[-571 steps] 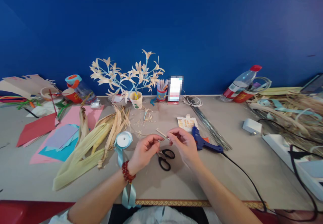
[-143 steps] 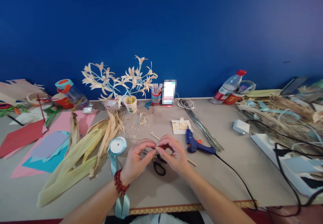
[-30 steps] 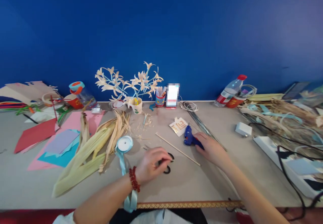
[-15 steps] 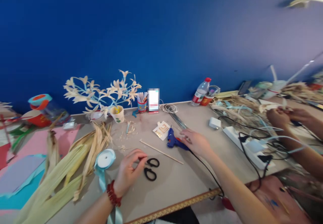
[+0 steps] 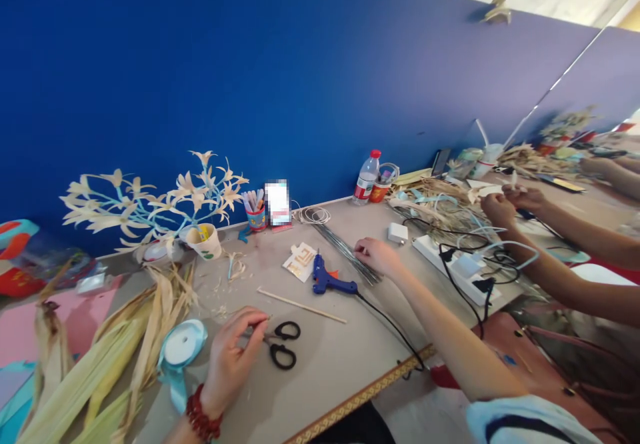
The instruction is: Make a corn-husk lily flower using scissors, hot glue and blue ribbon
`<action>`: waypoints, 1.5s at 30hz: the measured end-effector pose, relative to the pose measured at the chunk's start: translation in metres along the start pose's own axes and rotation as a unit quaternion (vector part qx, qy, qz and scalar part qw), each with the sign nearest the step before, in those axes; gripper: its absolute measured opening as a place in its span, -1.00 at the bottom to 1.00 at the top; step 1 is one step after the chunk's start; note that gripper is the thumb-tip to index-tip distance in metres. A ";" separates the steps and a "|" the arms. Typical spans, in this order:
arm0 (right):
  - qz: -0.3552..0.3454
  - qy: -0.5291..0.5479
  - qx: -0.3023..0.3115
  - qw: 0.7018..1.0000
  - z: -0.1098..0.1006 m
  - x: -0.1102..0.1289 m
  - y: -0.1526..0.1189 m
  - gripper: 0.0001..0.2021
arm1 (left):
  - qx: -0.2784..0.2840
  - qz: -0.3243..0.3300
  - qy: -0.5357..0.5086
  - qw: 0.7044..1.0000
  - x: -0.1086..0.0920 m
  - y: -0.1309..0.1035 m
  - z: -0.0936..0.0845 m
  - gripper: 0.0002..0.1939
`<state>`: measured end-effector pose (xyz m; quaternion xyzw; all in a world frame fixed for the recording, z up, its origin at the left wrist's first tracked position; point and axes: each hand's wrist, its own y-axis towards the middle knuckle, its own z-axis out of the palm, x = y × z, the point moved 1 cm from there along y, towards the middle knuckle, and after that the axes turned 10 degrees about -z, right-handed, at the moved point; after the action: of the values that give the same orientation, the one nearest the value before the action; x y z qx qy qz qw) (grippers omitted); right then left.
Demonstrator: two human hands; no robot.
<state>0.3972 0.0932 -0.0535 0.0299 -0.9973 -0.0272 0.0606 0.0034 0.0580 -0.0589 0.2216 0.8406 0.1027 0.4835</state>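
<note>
My left hand (image 5: 239, 351), with a red bead bracelet (image 5: 203, 417) at the wrist, is closed in a pinch over the table. A tiny bit shows at its fingertips, too small to name. Black-handled scissors (image 5: 284, 347) lie just right of it, their blades partly behind the hand. My right hand (image 5: 377, 256) is over a bundle of thin metal wires (image 5: 340, 247), fingers loosely bent and holding nothing visible. Whether they touch the wires I cannot tell. A blue glue gun (image 5: 333, 281) lies left of that hand, near a thin pale stick (image 5: 303, 305).
Light-blue ribbon roll (image 5: 183, 344) and corn husks (image 5: 117, 344) lie left. Husk flowers (image 5: 200, 197) stand in a paper cup (image 5: 205, 241). A bottle (image 5: 367, 179) stands at the back. Right are a power strip (image 5: 450, 271), cables and another person's hands (image 5: 505, 204).
My right hand has moved from beside the glue gun's handle to over the wire bundle. My left hand stays pinched near the scissors. The view has turned right.
</note>
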 end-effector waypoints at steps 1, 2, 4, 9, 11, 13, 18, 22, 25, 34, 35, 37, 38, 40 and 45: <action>0.000 0.004 0.002 1.000 0.000 -0.002 -0.002 -0.82 | 0.000 0.000 -0.001 1.000 0.001 0.000 0.000 -0.92; -0.002 0.006 0.003 1.000 0.001 -0.003 -0.004 -0.79 | 0.001 0.000 -0.002 1.000 0.002 0.000 0.000 -0.92; -0.009 0.009 0.005 1.000 0.003 -0.004 -0.009 -0.76 | 0.003 -0.001 -0.002 1.000 0.003 0.000 0.000 -0.91; -0.015 0.009 -0.002 1.000 0.003 0.000 -0.016 -0.83 | 0.003 -0.010 -0.005 1.000 0.002 0.001 0.001 -0.92; -0.024 0.006 -0.003 1.000 0.002 0.004 -0.015 -0.86 | 0.009 -0.013 -0.008 1.000 0.001 0.001 0.001 -0.92; -0.036 0.004 -0.001 0.999 0.001 0.008 -0.014 -0.86 | 0.013 -0.015 -0.011 1.000 0.001 0.002 0.000 -0.92; -0.042 0.002 0.009 0.999 -0.004 0.011 -0.010 -0.82 | 0.008 -0.011 -0.015 1.000 0.001 0.001 -0.001 -0.92; -0.046 0.012 0.022 0.999 -0.010 0.011 -0.009 -0.79 | 0.007 -0.008 -0.016 1.000 0.000 0.001 -0.002 -0.91; -0.040 0.014 0.016 0.999 -0.009 0.021 -0.005 -0.82 | 0.004 -0.005 -0.013 1.000 -0.001 0.000 -0.001 -0.91; 0.001 0.012 -0.008 1.000 -0.004 0.029 0.022 -0.82 | -0.016 0.006 0.002 1.000 -0.001 0.002 -0.002 -0.90; 0.002 0.012 -0.005 1.000 -0.005 0.026 0.024 -0.83 | -0.017 0.006 0.001 1.000 -0.001 0.002 -0.003 -0.91; -0.009 0.016 0.007 1.000 -0.005 0.021 0.027 -0.85 | -0.015 0.006 0.000 1.000 -0.001 0.002 -0.003 -0.91; -0.017 0.017 0.014 1.000 -0.005 0.019 0.029 -0.87 | -0.013 0.005 -0.001 1.000 -0.001 0.002 -0.003 -0.91; -0.024 0.017 0.025 0.999 -0.004 0.015 0.030 -0.88 | -0.009 0.005 -0.004 1.000 -0.001 0.001 -0.003 -0.91; -0.009 0.007 0.026 1.000 -0.004 0.005 0.028 -0.83 | -0.014 0.008 -0.010 1.000 0.000 0.002 -0.004 -0.91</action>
<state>0.3908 0.1201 -0.0472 0.0407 -0.9969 -0.0014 0.0666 0.0004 0.0594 -0.0561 0.2229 0.8321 0.1162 0.4944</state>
